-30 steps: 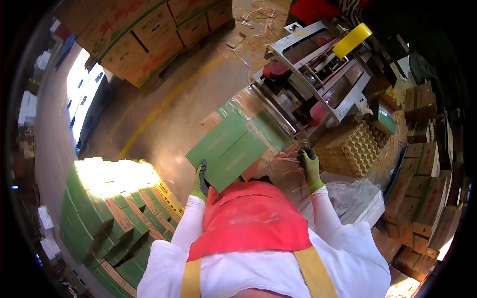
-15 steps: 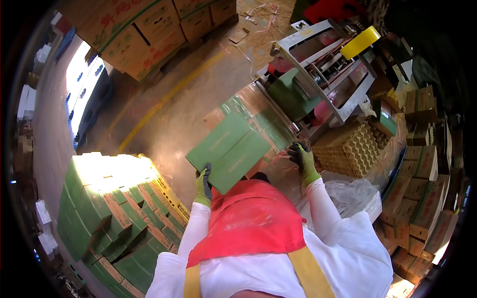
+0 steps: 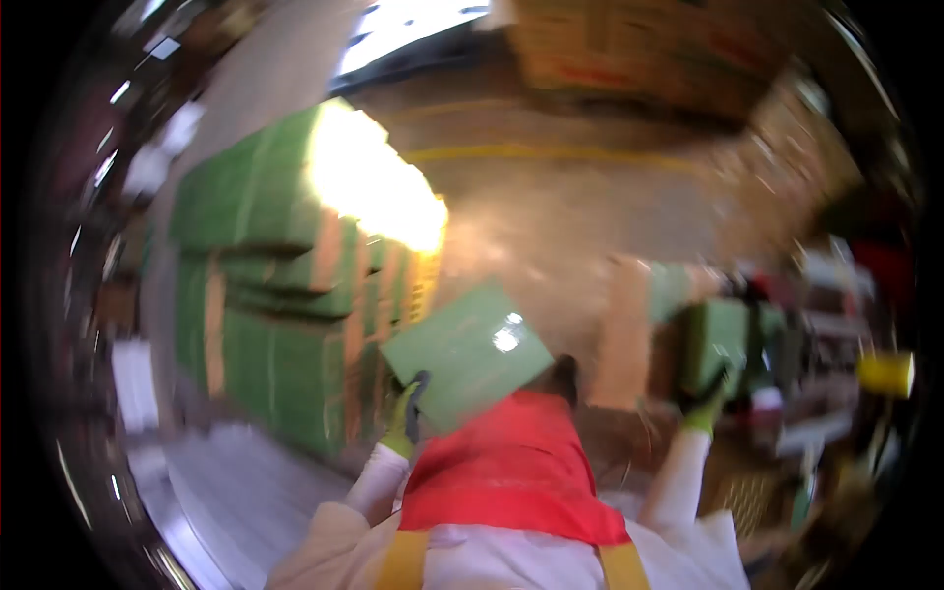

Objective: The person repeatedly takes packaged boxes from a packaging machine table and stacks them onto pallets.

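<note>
A flat-faced green carton is in front of my apron, tilted, with light glaring off its surface. My left hand, in a green and dark glove, grips the carton's near left edge. My right hand, gloved alike, is out to the right at the near edge of a second green carton. That carton is by the taping machine, which carries a yellow tape roll. Motion smears the right fingers, so their grip is unclear.
Green cartons are stacked at the left, bright sunlight on top. Brown cartons stand at the back, past a yellow floor line. Egg-tray-like packing lies at the lower right.
The view has swung left. The green carton has come off the machine's near end with my left hand, towards the stack. My right hand has shifted beside another green carton.
</note>
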`<state>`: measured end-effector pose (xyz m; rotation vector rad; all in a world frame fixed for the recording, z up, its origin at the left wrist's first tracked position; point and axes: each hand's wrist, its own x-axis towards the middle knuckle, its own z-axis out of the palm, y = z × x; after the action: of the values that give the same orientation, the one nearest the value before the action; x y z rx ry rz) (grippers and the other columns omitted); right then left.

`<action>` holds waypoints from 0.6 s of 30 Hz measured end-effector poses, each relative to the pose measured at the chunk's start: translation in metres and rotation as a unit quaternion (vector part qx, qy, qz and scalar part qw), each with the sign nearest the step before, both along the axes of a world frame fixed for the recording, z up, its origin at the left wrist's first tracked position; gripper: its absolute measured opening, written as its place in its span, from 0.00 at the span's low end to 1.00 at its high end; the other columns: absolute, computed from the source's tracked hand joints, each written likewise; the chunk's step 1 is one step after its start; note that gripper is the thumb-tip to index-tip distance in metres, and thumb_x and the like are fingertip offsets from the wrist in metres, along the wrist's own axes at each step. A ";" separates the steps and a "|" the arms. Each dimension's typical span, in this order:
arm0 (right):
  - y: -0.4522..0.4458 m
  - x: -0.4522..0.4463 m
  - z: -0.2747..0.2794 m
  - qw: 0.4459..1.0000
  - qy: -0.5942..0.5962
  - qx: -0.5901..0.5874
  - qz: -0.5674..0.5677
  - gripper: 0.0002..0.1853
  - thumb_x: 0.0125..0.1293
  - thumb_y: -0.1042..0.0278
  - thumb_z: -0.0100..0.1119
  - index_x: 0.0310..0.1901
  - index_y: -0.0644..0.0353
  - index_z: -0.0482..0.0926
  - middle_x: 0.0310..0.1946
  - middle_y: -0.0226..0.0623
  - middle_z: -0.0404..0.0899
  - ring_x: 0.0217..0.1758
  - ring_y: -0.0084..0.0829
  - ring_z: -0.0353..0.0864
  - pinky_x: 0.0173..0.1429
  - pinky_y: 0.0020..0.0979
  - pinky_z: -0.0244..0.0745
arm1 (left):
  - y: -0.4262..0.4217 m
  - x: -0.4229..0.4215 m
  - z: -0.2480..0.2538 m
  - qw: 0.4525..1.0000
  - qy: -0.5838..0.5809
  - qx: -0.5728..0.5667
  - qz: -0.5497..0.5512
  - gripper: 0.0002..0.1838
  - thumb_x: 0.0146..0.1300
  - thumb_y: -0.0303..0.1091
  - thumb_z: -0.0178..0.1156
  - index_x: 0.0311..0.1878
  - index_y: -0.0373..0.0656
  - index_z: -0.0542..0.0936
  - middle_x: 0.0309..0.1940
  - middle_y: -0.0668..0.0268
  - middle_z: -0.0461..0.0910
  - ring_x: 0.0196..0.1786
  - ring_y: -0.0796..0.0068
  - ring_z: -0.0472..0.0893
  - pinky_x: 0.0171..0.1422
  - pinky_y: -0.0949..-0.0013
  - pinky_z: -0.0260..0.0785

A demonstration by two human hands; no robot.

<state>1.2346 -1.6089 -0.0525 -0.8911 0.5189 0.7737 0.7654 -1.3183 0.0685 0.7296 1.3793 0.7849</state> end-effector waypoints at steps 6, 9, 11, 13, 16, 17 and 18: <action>0.001 0.027 -0.014 0.990 0.127 -0.061 -0.019 0.40 0.53 0.33 0.58 0.63 0.49 0.68 0.62 0.37 0.68 0.62 0.44 0.65 0.65 0.44 0.61 | -0.045 -0.065 0.015 0.978 -0.101 -0.024 0.181 0.16 0.65 0.29 0.54 0.55 0.39 0.71 0.48 0.64 0.76 0.51 0.71 0.77 0.55 0.68 0.71; -0.028 0.052 -0.066 0.981 -0.126 -0.139 -0.048 0.27 0.63 0.45 0.54 0.57 0.54 0.71 0.54 0.34 0.72 0.56 0.33 0.69 0.61 0.37 0.63 | -0.055 -0.101 0.005 0.974 -0.131 -0.025 0.184 0.14 0.67 0.32 0.53 0.54 0.40 0.72 0.48 0.65 0.76 0.51 0.71 0.76 0.56 0.69 0.70; -0.026 0.056 -0.088 0.951 -0.270 -0.138 -0.057 0.26 0.63 0.45 0.55 0.55 0.56 0.72 0.52 0.34 0.73 0.55 0.32 0.70 0.61 0.36 0.63 | -0.045 -0.105 0.033 0.965 -0.193 -0.049 0.170 0.14 0.68 0.34 0.52 0.55 0.41 0.72 0.49 0.65 0.76 0.52 0.72 0.76 0.56 0.69 0.70; 0.054 -0.013 -0.006 0.968 -0.234 -0.082 -0.037 0.28 0.62 0.45 0.55 0.56 0.57 0.71 0.54 0.35 0.72 0.57 0.33 0.68 0.63 0.37 0.61 | -0.051 -0.140 0.016 0.933 -0.283 -0.047 0.219 0.15 0.69 0.35 0.51 0.55 0.40 0.72 0.48 0.65 0.76 0.52 0.72 0.76 0.57 0.70 0.69; 0.128 -0.106 0.049 0.983 -0.183 -0.004 0.031 0.30 0.62 0.44 0.56 0.58 0.58 0.70 0.57 0.36 0.70 0.60 0.34 0.66 0.66 0.37 0.58 | -0.053 -0.199 0.031 0.939 -0.231 -0.011 0.256 0.16 0.70 0.38 0.48 0.56 0.39 0.71 0.48 0.65 0.76 0.51 0.73 0.76 0.57 0.70 0.69; 0.148 -0.139 0.063 0.985 -0.165 0.018 0.051 0.31 0.62 0.44 0.56 0.59 0.58 0.70 0.58 0.36 0.70 0.61 0.35 0.65 0.67 0.38 0.57 | -0.049 -0.220 0.039 0.948 -0.187 0.005 0.258 0.17 0.70 0.39 0.48 0.56 0.39 0.71 0.48 0.65 0.76 0.51 0.73 0.76 0.56 0.69 0.69; 0.162 -0.171 0.075 0.986 -0.148 0.035 0.065 0.31 0.61 0.44 0.56 0.59 0.58 0.69 0.59 0.36 0.69 0.62 0.35 0.64 0.67 0.38 0.55 | -0.047 -0.249 0.040 0.948 -0.165 0.033 0.270 0.17 0.71 0.39 0.47 0.56 0.39 0.71 0.48 0.65 0.76 0.50 0.73 0.76 0.56 0.69 0.69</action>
<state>1.0639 -1.4473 0.0223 -0.9609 0.1720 0.7577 0.5166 -1.3652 0.1085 0.2411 1.2555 1.3241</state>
